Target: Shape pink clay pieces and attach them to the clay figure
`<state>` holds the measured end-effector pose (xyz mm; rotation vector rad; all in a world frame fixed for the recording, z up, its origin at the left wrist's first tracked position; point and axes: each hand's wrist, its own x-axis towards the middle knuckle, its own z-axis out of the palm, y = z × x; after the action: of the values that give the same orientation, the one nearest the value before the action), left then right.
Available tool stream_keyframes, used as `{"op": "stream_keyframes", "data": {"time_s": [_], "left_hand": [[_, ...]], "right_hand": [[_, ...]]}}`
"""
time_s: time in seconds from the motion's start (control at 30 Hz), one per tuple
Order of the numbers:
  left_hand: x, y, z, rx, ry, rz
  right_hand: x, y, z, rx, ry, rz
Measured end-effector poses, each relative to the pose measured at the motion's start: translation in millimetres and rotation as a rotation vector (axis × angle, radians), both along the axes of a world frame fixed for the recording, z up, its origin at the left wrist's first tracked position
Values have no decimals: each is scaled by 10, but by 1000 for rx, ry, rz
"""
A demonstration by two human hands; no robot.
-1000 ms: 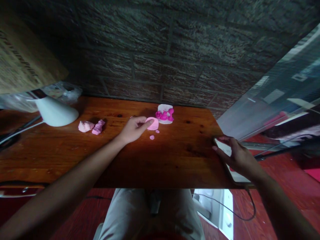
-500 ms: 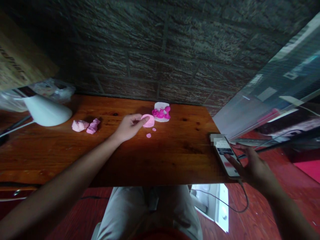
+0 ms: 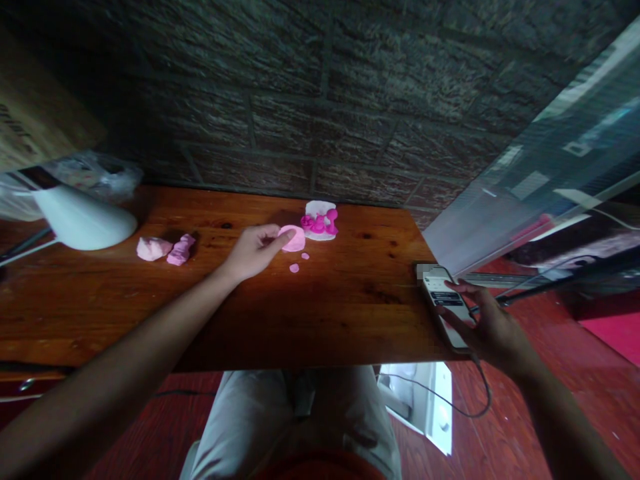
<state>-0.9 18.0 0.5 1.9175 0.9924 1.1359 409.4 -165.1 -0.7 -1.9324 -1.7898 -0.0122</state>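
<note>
A flat, round piece of pink clay is pinched between the thumb and fingers of my left hand. Just beyond it lies a white slab with magenta shaped pieces on top. Two tiny pink bits, a smaller one and a larger one, rest on the wood nearby. At the right, my right hand is over a smartphone on the table, its thumb and forefinger spread at the lit screen. The phone lies on the table, not lifted.
Two pink lumps, one pale and one darker, sit left on the wooden table. Farther left are a white conical object and plastic bags. A cable hangs from the phone. A dark brick wall stands behind.
The view has shifted slightly, so the table things sit a little farther left. My right forefinger has come onto the phone's screen. My left hand keeps its pinch on the pink clay.
</note>
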Motion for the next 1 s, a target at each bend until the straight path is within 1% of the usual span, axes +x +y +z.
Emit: {"op": "stream_keyframes", "data": {"time_s": [0.17, 0.23, 0.33, 0.37, 0.43, 0.5, 0.57, 0.63, 0.7, 0.73, 0.8, 0.83, 0.9, 0.97, 1.0], "left_hand": [[-3, -4, 4, -6, 11, 14], [-1, -3, 1, -6, 12, 13], [4, 0, -5, -14, 2, 7], [6, 1, -5, -14, 0, 6], [9, -1, -2, -6, -3, 3], [12, -4, 4, -2, -10, -4], [16, -8, 11, -10, -22, -4], [21, -13, 17, -32, -35, -1], [28, -18, 24, -54, -53, -6], [32, -21, 27, -59, -61, -11], [38, -27, 30, -57, -77, -8], [40, -30, 29, -52, -78, -6], [42, -32, 22, -49, -84, -4], [40, -29, 10, -44, -82, -18], [38, -26, 4, -38, -71, -31]], "right_hand": [[-20, -166, 136, 38, -5, -84], [-21, -252, 165, 52, 24, -76], [-13, -302, 167, 15, 76, -39], [-12, -290, 165, 5, 67, -55], [-29, -225, 169, 16, 16, -130], [-99, -125, 198, 38, -12, -194], [-260, 1, 253, 29, 38, -172], [-531, 159, 327, 23, 129, -65], [-896, 370, 403, 44, 257, 132], [-1097, 501, 436, 30, 304, 220], [-1496, 804, 473, -54, 376, 396], [-1676, 965, 473, -97, 428, 471], [-1966, 1267, 428, -173, 542, 575], [-2143, 1486, 332, -291, 719, 682], [-2189, 1553, 274, -322, 806, 704]]}}
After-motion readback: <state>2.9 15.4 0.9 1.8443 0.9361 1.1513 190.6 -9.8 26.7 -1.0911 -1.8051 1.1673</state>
